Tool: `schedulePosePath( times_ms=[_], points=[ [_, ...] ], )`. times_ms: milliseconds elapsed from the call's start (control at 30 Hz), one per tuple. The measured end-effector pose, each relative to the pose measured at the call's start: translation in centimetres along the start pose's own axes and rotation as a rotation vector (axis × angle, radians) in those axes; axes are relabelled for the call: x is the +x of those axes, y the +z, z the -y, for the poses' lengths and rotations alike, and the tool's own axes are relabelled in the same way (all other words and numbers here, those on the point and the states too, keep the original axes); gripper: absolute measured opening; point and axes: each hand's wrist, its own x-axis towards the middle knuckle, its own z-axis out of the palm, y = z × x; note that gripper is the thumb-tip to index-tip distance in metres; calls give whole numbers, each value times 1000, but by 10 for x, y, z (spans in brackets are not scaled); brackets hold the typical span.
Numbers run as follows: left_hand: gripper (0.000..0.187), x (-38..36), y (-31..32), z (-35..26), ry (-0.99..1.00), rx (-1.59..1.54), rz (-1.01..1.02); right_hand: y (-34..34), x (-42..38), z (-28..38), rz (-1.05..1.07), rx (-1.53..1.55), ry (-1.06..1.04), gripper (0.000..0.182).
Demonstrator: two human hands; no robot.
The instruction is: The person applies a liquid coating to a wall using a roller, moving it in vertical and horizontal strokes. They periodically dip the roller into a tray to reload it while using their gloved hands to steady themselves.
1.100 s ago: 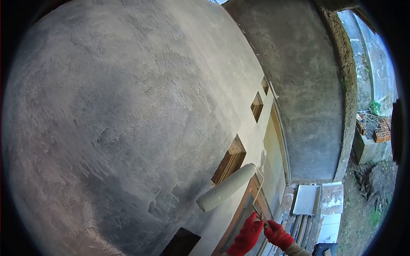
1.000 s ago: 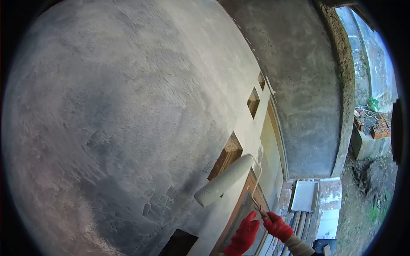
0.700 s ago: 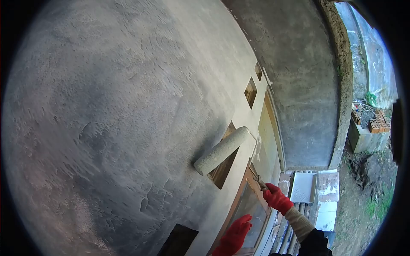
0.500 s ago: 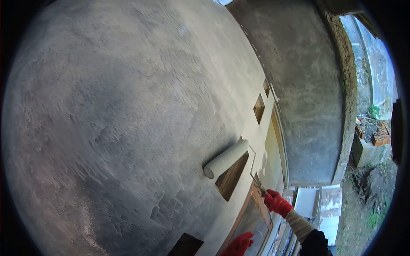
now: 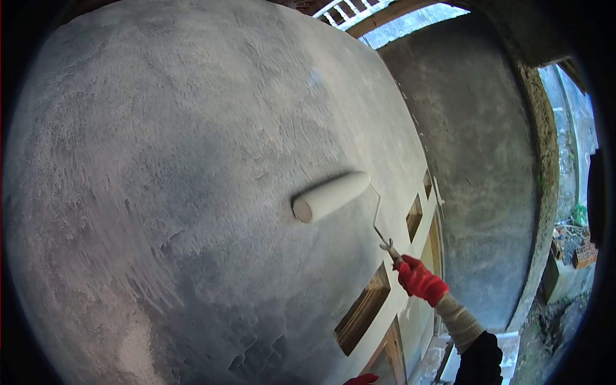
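Observation:
My right hand (image 5: 420, 280), in a red glove, is closed round the handle of a paint roller (image 5: 333, 197). The roller's thin metal frame bends up and left from the handle to a thick, pale sleeve, which lies against the rough grey wall (image 5: 212, 154) and looks to touch it. Patches of lighter coating and darker grey show on that wall around the sleeve. Only a red sliver of my left hand (image 5: 362, 380) shows at the bottom edge, below the wall openings; its fingers cannot be made out.
Below the roller is a rectangular wall opening (image 5: 363, 309), with a smaller opening (image 5: 414, 217) farther off. A darker grey wall (image 5: 475, 167) meets this one at the right. Outside, hollow bricks (image 5: 585, 254) sit on a concrete block. Wooden beams (image 5: 391, 16) cross overhead.
My right hand has moved the roller upward along the wall, away from the openings. The view has tilted up, and my left hand has mostly slipped out below.

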Motion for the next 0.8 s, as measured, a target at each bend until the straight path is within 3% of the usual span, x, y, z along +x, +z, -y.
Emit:
schedulePosePath(
  times_ms=[133,333,433,467,533,667,733,767,800],
  points=[
    [39,45,12,16,43,-157,-14,-29,76,92,107,-37,-129,49],
    [38,92,24,33,153,-250,-53,-44,203,196,124,-11,-319,49],
    [37,106,19,-16,299,-255,-100,-47,254,265,131,-6,-340,46],
    [37,107,21,-21,298,-249,-111,-49,267,284,151,24,-316,46],
    [38,111,25,-26,112,-293,-158,-47,282,308,172,53,-359,44],
    [36,115,29,-26,166,-235,-191,-46,269,294,145,48,-313,47],
    [35,113,23,-44,60,-93,-150,-49,247,248,100,-63,-333,49],
    [34,113,22,-37,160,-30,-128,-52,228,226,106,-103,-372,50],
    [35,105,26,-31,53,-172,-139,-56,213,203,148,-94,-326,50]
  ],
)
